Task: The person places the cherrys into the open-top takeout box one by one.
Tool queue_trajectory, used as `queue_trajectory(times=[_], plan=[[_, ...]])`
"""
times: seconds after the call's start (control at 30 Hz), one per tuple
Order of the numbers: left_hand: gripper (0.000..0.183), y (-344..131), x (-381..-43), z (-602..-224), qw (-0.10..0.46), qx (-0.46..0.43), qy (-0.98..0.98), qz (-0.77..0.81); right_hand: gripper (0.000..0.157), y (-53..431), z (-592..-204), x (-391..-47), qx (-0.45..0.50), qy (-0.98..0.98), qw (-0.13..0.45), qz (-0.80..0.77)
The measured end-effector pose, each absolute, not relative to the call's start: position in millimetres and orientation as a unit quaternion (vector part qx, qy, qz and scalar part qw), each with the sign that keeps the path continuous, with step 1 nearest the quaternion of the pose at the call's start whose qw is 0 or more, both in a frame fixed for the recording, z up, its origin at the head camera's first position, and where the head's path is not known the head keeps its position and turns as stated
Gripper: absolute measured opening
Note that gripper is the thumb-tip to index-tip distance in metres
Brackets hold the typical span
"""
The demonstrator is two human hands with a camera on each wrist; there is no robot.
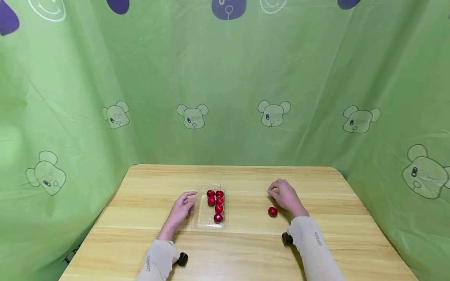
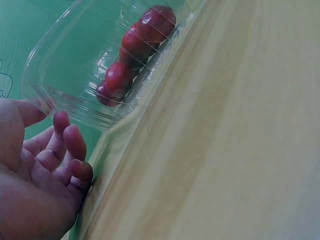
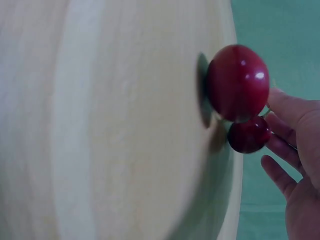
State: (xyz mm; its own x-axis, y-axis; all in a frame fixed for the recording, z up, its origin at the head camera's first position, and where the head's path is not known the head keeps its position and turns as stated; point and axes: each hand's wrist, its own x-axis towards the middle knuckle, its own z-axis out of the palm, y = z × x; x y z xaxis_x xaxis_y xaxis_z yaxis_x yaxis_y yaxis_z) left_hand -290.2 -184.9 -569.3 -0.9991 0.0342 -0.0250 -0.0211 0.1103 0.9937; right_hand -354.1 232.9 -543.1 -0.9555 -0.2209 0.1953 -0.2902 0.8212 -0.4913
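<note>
Six red cherries (image 1: 219, 200) are held in a clear plastic container (image 1: 205, 218), four of them lined up along its right side. The left hand (image 1: 180, 211) is placed just beside the container's left side, its fingers loosely bent and nothing seen to be held; whether the rim is touched by the thumb cannot be told. The right hand (image 1: 286, 197) is held well to the right of the container, with thumb and forefinger brought narrowly together. A loose cherry (image 1: 272, 212) is set on the wooden table (image 1: 246, 253), also to the container's right and near the right hand. A second cherry (image 3: 249, 134) is shown close to those fingers in the right wrist view, with a thin stem by the thumb; whether the stem is pinched cannot be told. Beyond the container, the table is backed by a green curtain (image 1: 228, 70) printed with bear heads
</note>
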Motion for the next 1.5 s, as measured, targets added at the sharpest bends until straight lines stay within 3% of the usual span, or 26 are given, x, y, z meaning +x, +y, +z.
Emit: queue_trajectory(times=[0.33,1.17,1.5], plan=[[0.043,-186,-289,-572,0.026,0.003,0.751,0.660,0.007,222,-531,-350,0.140,-0.944,0.095,0.282],[0.043,-183,-287,-562,0.030,0.004,0.745,0.666,0.019,211,-518,-348,0.133,-0.916,0.093,0.366],[0.043,-184,-290,-571,0.019,0.000,0.751,0.660,0.011,208,-517,-344,0.123,-0.909,0.076,0.392]])
